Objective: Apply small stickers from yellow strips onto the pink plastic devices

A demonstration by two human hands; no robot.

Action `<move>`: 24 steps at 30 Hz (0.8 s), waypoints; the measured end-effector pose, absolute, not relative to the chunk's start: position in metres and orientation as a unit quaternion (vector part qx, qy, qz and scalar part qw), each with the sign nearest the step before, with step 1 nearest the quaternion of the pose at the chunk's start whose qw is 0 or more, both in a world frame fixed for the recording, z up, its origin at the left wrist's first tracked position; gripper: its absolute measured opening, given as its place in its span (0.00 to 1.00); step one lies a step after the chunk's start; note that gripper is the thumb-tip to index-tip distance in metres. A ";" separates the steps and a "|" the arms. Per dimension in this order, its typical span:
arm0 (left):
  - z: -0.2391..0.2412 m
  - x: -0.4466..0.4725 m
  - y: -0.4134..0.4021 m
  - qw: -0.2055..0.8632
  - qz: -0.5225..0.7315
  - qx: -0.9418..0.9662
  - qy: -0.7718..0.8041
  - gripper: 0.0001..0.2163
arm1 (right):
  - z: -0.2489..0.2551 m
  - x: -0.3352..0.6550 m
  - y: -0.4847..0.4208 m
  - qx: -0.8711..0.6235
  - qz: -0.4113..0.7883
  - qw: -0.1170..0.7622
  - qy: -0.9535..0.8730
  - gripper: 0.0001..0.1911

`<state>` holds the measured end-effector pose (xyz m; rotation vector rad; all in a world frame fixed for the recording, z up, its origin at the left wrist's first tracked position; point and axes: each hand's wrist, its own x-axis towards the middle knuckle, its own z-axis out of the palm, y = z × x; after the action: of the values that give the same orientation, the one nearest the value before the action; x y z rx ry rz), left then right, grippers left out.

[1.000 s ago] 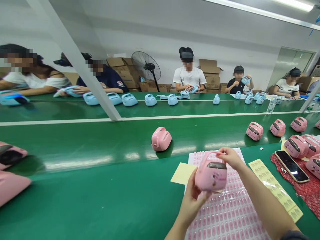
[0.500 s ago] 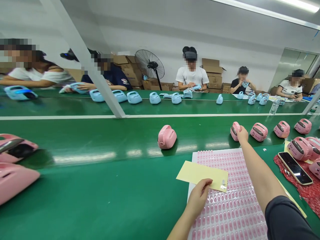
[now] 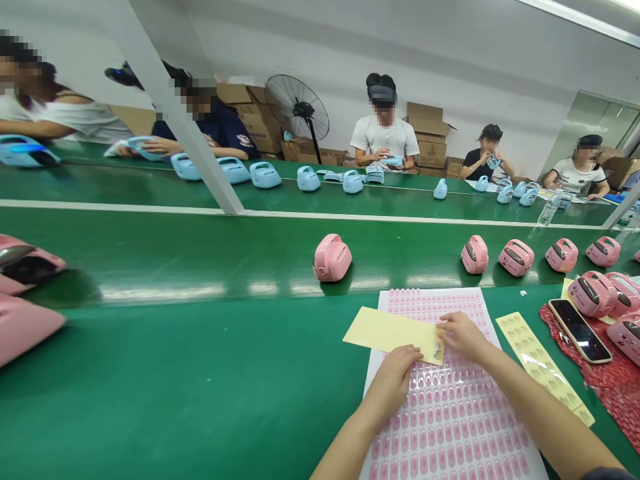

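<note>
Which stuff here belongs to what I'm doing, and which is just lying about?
Likely the job:
yellow paper, left hand and right hand at it
sheet of pink ovals beneath
yellow strip
pink cases

Likely just about:
phone
bottle
fan

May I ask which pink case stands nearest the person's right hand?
The pink case just beyond the right hand, leftmost of the right-hand row; the other cases are farther right or well left.

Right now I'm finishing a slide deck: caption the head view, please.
Left hand and right hand at a yellow strip over a sheet of pink ovals.
</note>
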<state>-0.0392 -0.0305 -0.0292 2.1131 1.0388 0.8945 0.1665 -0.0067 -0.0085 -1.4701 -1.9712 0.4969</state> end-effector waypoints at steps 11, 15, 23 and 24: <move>-0.020 -0.037 -0.033 0.278 0.277 0.821 0.416 0.16 | 0.006 0.159 -0.042 -0.500 0.320 0.286 -0.752 0.05; -0.007 -0.034 -0.037 0.257 0.214 0.837 0.433 0.17 | 0.021 0.162 -0.040 -0.498 0.363 0.291 -0.732 0.03; 0.003 -0.032 -0.040 0.258 0.155 0.840 0.452 0.19 | -0.003 0.137 -0.033 -0.563 0.200 0.205 -0.775 0.08; 0.003 -0.032 -0.040 0.258 0.151 0.840 0.452 0.19 | -0.004 0.137 -0.034 -0.557 0.195 0.205 -0.781 0.08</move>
<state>-0.0316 -0.0402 0.0030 2.2772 1.2266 0.4096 0.1371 -0.0341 -0.0035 -1.5530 -2.1777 0.5440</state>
